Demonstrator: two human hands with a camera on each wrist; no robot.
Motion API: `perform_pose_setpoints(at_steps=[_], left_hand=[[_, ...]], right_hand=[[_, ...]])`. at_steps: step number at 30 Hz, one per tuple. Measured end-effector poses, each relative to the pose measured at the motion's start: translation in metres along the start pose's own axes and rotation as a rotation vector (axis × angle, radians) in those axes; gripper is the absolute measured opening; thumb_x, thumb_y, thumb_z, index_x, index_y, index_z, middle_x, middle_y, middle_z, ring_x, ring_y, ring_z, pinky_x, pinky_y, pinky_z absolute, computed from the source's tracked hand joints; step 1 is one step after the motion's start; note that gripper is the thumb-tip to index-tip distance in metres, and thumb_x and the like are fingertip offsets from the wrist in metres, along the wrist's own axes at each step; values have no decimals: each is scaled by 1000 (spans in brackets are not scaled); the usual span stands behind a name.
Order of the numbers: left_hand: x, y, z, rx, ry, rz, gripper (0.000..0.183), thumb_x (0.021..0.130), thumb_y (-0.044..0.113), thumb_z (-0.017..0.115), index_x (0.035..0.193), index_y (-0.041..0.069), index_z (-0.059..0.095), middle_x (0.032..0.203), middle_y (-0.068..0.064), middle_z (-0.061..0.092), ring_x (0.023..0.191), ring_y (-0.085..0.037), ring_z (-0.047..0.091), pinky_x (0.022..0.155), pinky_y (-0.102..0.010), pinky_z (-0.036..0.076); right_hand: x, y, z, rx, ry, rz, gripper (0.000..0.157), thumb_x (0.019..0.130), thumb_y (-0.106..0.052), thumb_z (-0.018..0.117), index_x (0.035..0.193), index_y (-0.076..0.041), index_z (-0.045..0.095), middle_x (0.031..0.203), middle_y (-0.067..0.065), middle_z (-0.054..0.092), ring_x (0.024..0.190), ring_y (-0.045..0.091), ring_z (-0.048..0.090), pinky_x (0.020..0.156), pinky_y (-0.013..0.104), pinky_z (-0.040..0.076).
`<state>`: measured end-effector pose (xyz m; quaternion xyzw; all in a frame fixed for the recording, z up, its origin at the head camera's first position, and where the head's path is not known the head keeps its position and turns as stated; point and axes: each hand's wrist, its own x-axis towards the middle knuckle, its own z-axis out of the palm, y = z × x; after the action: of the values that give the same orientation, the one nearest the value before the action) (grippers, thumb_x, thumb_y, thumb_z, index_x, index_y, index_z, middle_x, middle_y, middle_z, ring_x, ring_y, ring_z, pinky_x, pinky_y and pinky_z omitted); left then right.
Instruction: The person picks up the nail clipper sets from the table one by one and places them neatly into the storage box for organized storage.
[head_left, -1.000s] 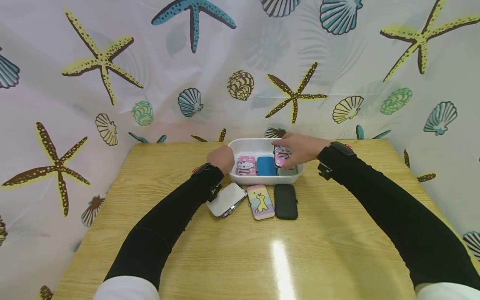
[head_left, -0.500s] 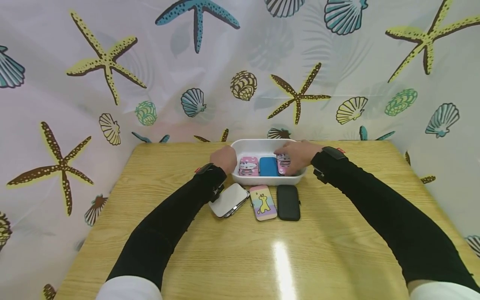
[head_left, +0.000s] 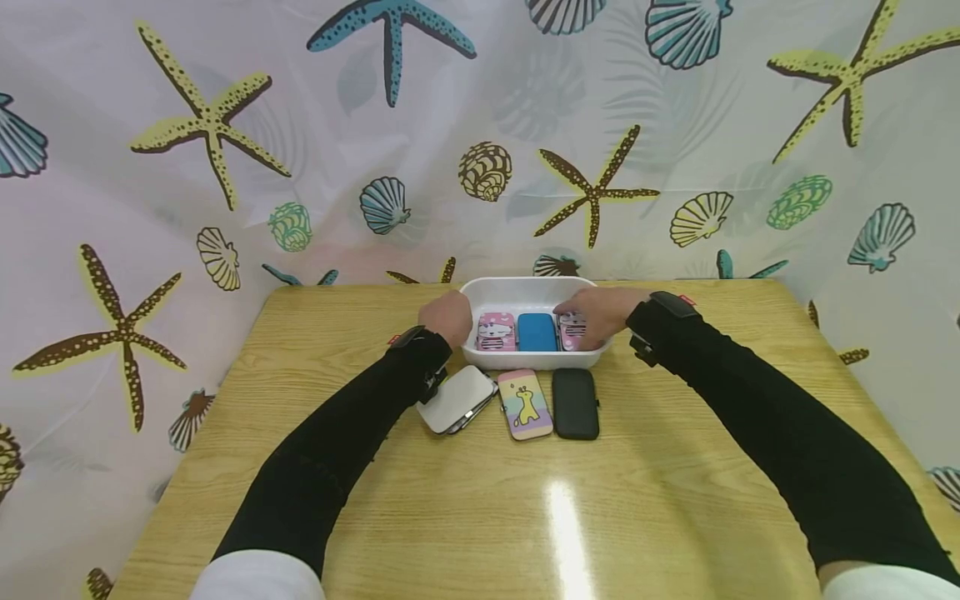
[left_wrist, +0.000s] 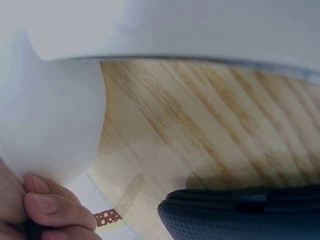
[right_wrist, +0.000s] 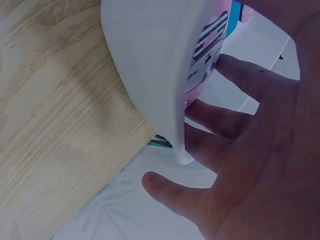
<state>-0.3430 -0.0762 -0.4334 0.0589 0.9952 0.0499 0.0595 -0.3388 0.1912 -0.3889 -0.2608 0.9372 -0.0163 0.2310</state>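
Note:
A white plastic tub (head_left: 536,360) stands at the back of the table, and my left hand (head_left: 445,317) grips its left rim; the left wrist view shows those fingers (left_wrist: 55,205) curled at the edge. Inside the tub's right end, my right hand (head_left: 603,312) holds a small pink case with a cat print (head_left: 571,330) between thumb and fingers. In the right wrist view the fingertips touch the edge of that pink case (right_wrist: 212,47), and the thumb tip is out of sight. Beside it lie a blue case (head_left: 537,332) and another pink cat case (head_left: 496,332).
In front of the tub lie a pale case (head_left: 456,398) on top of another, a pastel case with a giraffe (head_left: 525,406) and a black case (head_left: 575,404). The wooden table (head_left: 480,517) backs onto a sea-print cloth (head_left: 315,150).
My right hand has lowered the pink cat case from above the tub's right end to beside the blue one. The left hand stays at the rim.

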Motion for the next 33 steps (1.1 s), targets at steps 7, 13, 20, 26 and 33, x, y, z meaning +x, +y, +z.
perform_pose_setpoints(at_steps=[7, 13, 20, 26, 33], left_hand=[[-3, 2, -1, -8, -6, 4, 27, 106, 19, 47, 112, 3, 68, 101, -9, 70, 85, -21, 67, 76, -40, 58], [1, 2, 2, -1, -8, 11, 28, 106, 19, 46, 111, 3, 68, 100, -8, 70, 85, -21, 67, 76, -40, 58], [3, 0, 3, 7, 1, 19, 27, 105, 19, 47, 112, 3, 68, 102, -9, 70, 86, -21, 67, 77, -42, 59], [4, 0, 2, 0, -1, 23, 26, 105, 19, 48, 111, 3, 68, 101, -8, 70, 86, -22, 67, 77, -42, 58], [4, -2, 3, -3, 0, 12, 27, 105, 19, 47, 114, 3, 66, 103, -9, 69, 86, -23, 66, 78, -42, 58]], right_hand=[[-7, 5, 5, 10, 27, -43, 77, 86, -28, 75, 153, -10, 43, 151, 21, 46, 125, 32, 50, 109, 52, 40], [-27, 8, 9, 86, 111, -96, 68, 91, -26, 72, 151, -7, 45, 158, 26, 33, 143, 43, 37, 111, 56, 37], [-57, -1, 12, 86, 289, -148, 55, 94, -28, 70, 144, -8, 55, 152, 20, 46, 142, 41, 39, 112, 56, 36], [-85, -15, 29, 72, 399, -184, 46, 93, -29, 71, 136, -13, 63, 142, 13, 57, 133, 34, 51, 107, 53, 43], [-98, -30, 58, 7, 405, -248, 49, 88, -39, 77, 130, -15, 67, 135, 6, 62, 127, 26, 56, 104, 46, 47]])
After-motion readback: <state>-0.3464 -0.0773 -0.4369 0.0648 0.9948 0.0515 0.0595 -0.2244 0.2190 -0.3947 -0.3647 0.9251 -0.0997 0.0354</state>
